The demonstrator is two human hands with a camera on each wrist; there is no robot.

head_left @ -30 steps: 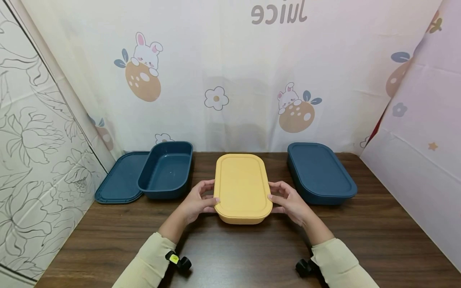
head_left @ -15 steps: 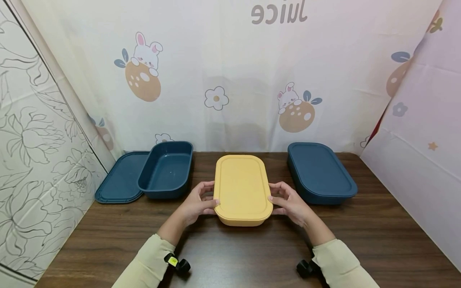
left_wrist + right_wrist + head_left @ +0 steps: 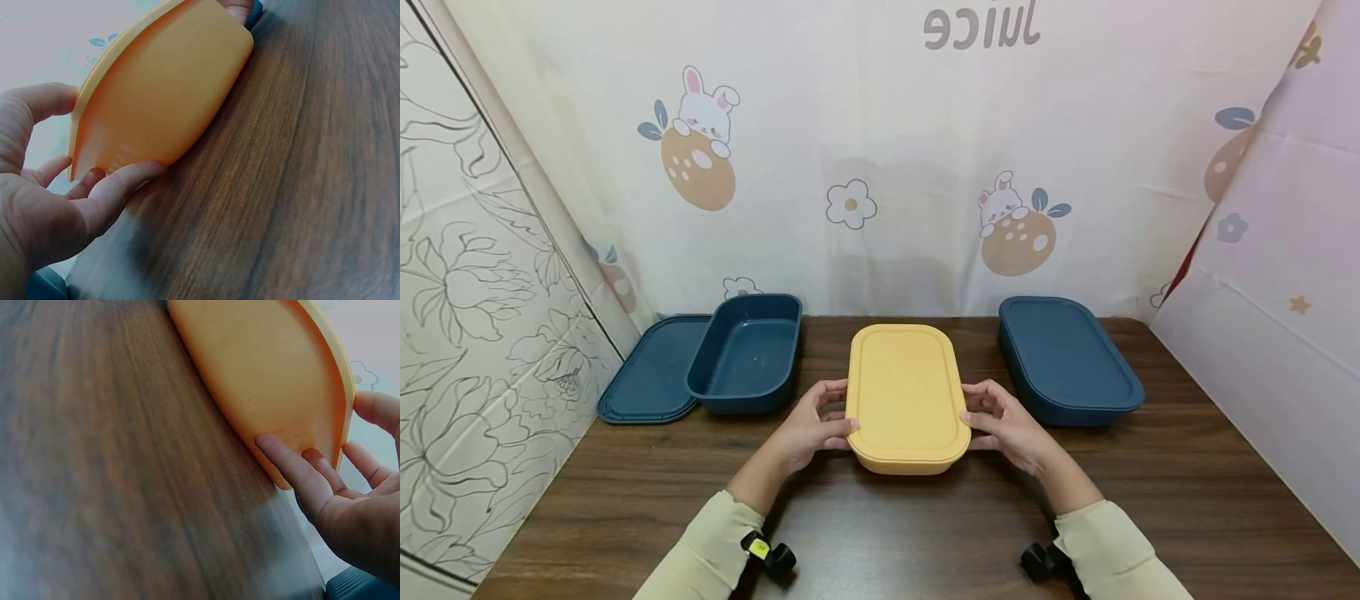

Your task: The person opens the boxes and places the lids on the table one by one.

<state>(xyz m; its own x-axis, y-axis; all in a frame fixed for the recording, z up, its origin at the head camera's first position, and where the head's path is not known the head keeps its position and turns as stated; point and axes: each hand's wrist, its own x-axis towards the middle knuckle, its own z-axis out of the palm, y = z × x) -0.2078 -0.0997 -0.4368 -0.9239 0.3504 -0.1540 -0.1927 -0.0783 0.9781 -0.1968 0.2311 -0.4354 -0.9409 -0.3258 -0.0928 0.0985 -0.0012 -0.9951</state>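
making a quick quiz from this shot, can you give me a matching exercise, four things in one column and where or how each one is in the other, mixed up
Things:
1. yellow box
2. open blue box
3. loose blue lid
4. lidded blue box

Places or states:
A. flat on the table, far left
B. right of centre, closed
C. centre, held at both sides by the left hand and right hand
D. left of centre, no lid, nothing inside

Pairs: 1-C, 2-D, 3-A, 4-B

Dark wooden table (image 3: 1187, 500) against pale cartoon-rabbit curtain (image 3: 887, 150), floral-line panel (image 3: 467, 333) at left.
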